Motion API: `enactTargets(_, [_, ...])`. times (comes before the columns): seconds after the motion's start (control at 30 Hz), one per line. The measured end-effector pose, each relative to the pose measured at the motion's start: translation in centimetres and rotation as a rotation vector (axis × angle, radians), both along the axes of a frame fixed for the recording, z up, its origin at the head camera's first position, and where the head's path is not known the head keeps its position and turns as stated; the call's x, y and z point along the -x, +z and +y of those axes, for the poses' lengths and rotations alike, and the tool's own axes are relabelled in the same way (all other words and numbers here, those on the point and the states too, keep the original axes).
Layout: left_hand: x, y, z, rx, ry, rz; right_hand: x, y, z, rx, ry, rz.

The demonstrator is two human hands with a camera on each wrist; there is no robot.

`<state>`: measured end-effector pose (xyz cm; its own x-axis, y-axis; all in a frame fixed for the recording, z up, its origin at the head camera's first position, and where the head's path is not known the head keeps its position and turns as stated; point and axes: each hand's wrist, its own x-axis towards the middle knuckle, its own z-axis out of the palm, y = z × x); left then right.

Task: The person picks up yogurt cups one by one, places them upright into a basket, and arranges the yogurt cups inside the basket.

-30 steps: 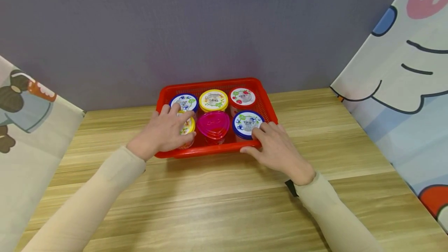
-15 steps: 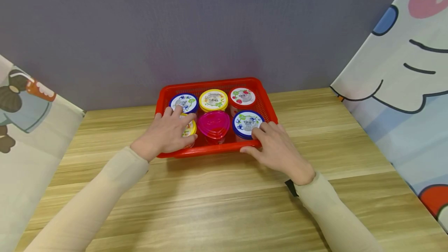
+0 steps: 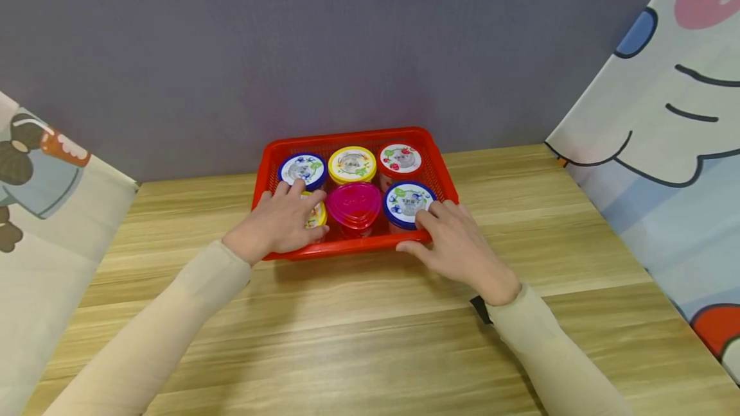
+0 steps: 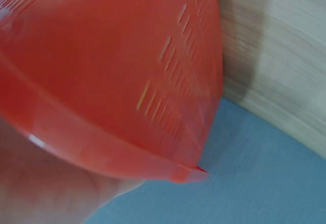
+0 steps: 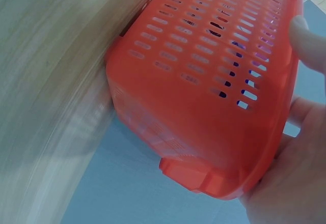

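A red plastic basket (image 3: 352, 248) stands on the table against the grey wall, holding two rows of lidded cups. My left hand (image 3: 280, 220) reaches over its front left corner, fingers and thumb bent around a yellow-lidded cup (image 3: 315, 214) that it partly hides. Beside that cup is one with a clear pink lid (image 3: 354, 203), then a blue-lidded cup (image 3: 407, 203). Gripping the front right corner is my right hand (image 3: 457, 242), thumb outside the rim and fingers inside. The basket's slotted wall (image 5: 204, 35) fills much of the right wrist view; the left wrist view shows its underside (image 4: 102, 81).
The back row has a blue-lidded cup (image 3: 303, 169), a yellow-lidded cup (image 3: 352, 164) and a red-lidded cup (image 3: 401, 159). Wooden tabletop (image 3: 358, 339) extends in front and to both sides. Printed cartoon panels (image 3: 682, 101) flank the table.
My left hand has shifted slightly right, and the front yellow-lidded cup has moved a little the same way, towards the pink-lidded one. My right hand stays on the basket corner.
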<state>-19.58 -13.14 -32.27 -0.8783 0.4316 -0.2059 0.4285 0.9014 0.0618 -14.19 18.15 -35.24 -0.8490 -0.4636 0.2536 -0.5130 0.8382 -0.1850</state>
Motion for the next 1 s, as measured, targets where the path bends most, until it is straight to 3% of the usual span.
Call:
enactTargets(0.63, [0.35, 0.17, 0.49, -0.019, 0.049, -0.017, 0.07, -0.04, 0.07, 0.002, -0.001, 0.003])
enactTargets(1.0, [0.14, 0.09, 0.26, -0.031, 0.042, -0.004, -0.06, 0.02, 0.17, -0.007, -0.009, -0.016])
